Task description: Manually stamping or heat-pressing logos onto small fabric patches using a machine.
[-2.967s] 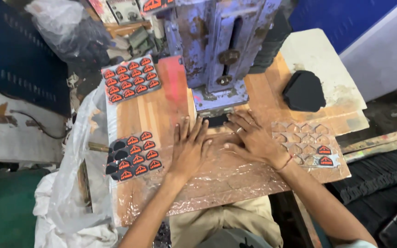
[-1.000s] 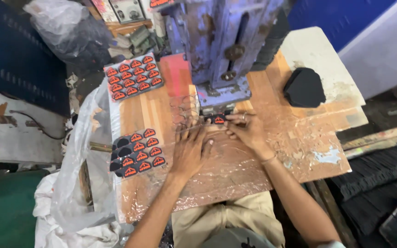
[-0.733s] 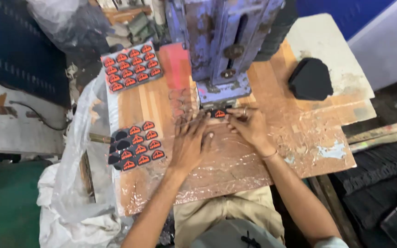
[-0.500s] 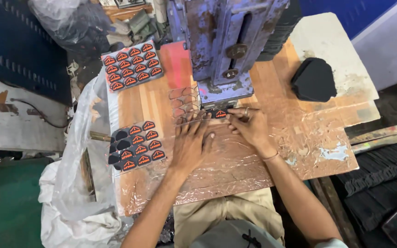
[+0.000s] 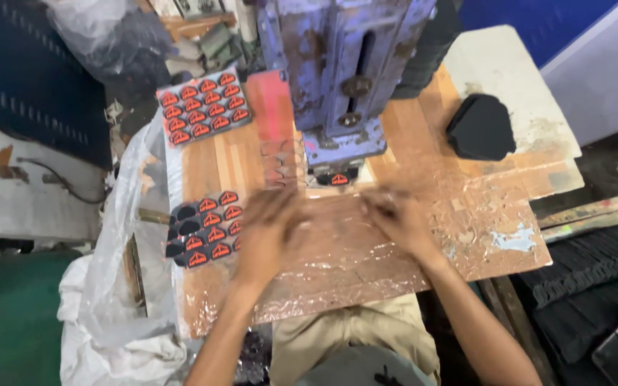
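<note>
While a blue, worn press machine (image 5: 345, 71) stands at the far side of the wooden bench (image 5: 216, 164), a person's two bare hands lie on a crinkled clear plastic sheet (image 5: 352, 264) spread across the near part of the bench. Both hands are blurred. The left hand (image 5: 270, 232) rests palm down on the sheet, its grip released, fingers spread flat and pointing toward the machine. The right hand (image 5: 395, 218) also lies on the sheet, just to the right of the left one; whether its fingers pinch the plastic or simply press on it cannot be told.

Just beyond the fingertips, under the foot of the press, sits one small black patch with a red mark (image 5: 339, 179), resting on the sheet. To the left of the left hand lies a block of black and red patches (image 5: 205, 229) in rows, some with only black showing. Farther back on the left, another block of red patches (image 5: 202, 107) lies near a pinkish-red strip (image 5: 272, 100). A black dome-shaped piece (image 5: 481, 129) sits well apart to the right. A white plastic bag (image 5: 119, 271) hangs off the bench's left edge.
</note>
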